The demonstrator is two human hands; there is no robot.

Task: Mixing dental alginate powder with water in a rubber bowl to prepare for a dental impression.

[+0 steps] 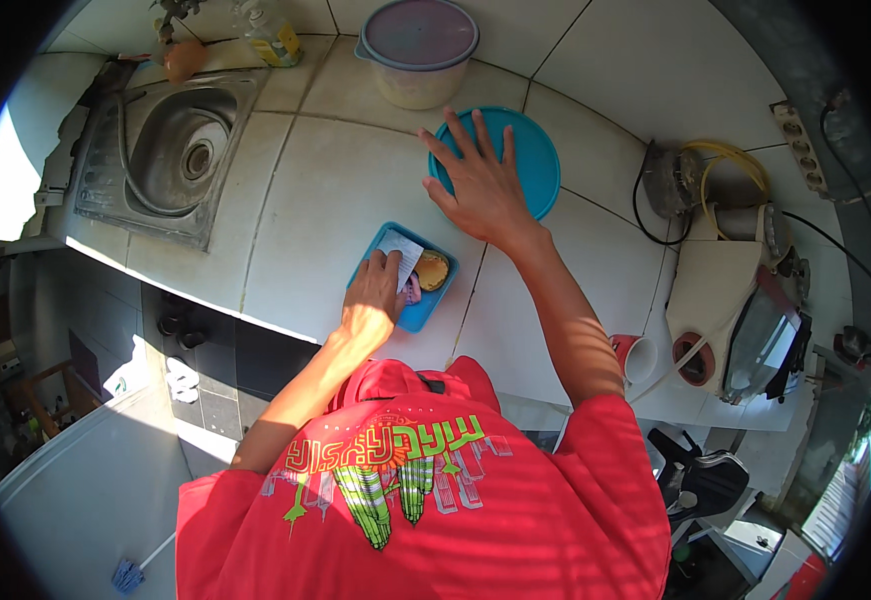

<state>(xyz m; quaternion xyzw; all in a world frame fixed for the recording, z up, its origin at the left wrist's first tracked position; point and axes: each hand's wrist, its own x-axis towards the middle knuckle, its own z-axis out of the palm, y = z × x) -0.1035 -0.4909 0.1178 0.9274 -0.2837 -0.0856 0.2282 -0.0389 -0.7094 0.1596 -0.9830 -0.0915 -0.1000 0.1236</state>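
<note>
Leaning over a white tiled table, a person in a red printed shirt spreads the right hand (480, 185) flat on a round blue plastic lid (515, 160), fingers (455, 135) splayed and released, pressing rather than gripping, apparently to keep the smooth disc from sliding on the glazed tiles. The left hand (375, 300) reaches into a small square blue container (417, 312) lying just below the lid, its fingers curled on a folded piece of white paper (400, 248) that rests inside beside a round yellowish item (432, 270); whether the paper is pinched or merely touched cannot be told. The container sits near the table's front edge, between the two forearms. Behind the lid stands a pale plastic tub with a lilac-grey lid (417, 50), touching neither hand. At left a dull stainless-steel sink (170, 150) is sunk into the tiles; at right a cream appliance (730, 310) with yellow hose stands well apart.
</note>
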